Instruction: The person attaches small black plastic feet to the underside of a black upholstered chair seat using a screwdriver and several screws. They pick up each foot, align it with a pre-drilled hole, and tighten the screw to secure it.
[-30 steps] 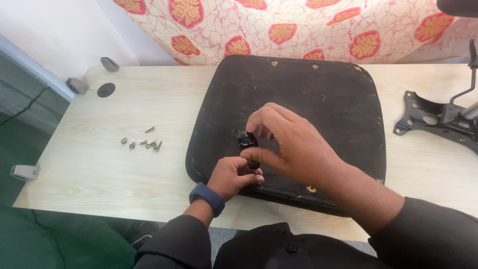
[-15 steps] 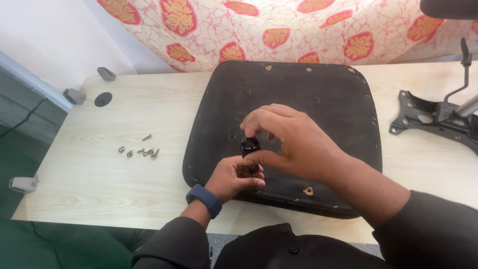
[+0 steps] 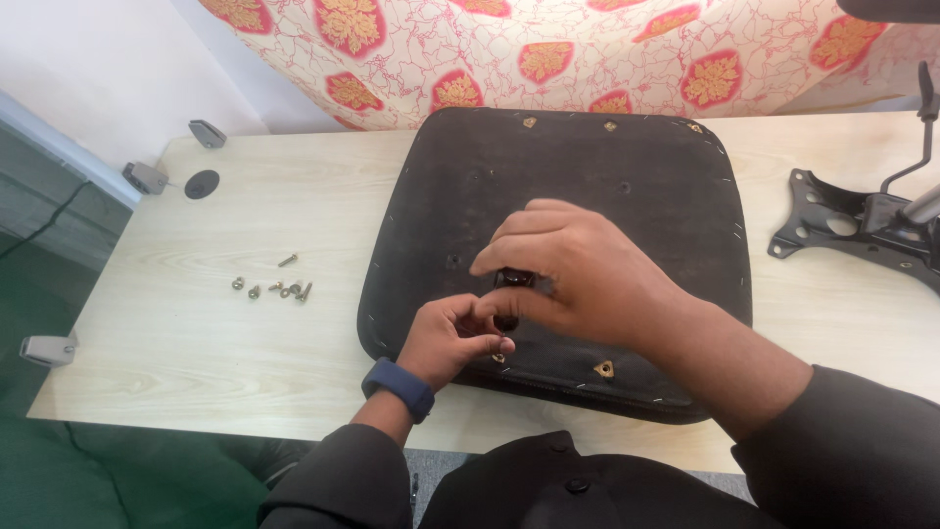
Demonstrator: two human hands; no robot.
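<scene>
Both hands are meeting over the black seat base [image 3: 587, 186]: a small black part [image 3: 513, 279] is sitting at nine o'clock of the right hand [image 3: 578, 279], fingers pinching it, while the left hand [image 3: 452, 338], curled, is touching it from six o'clock.

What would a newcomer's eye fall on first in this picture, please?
First, the black seat pad lying upside down across the middle of the pale wooden table. Over its near edge, the left hand and right hand pinch a small black part between them. To the left lies a cluster of loose screws; a black metal bracket sits at far right.
</scene>
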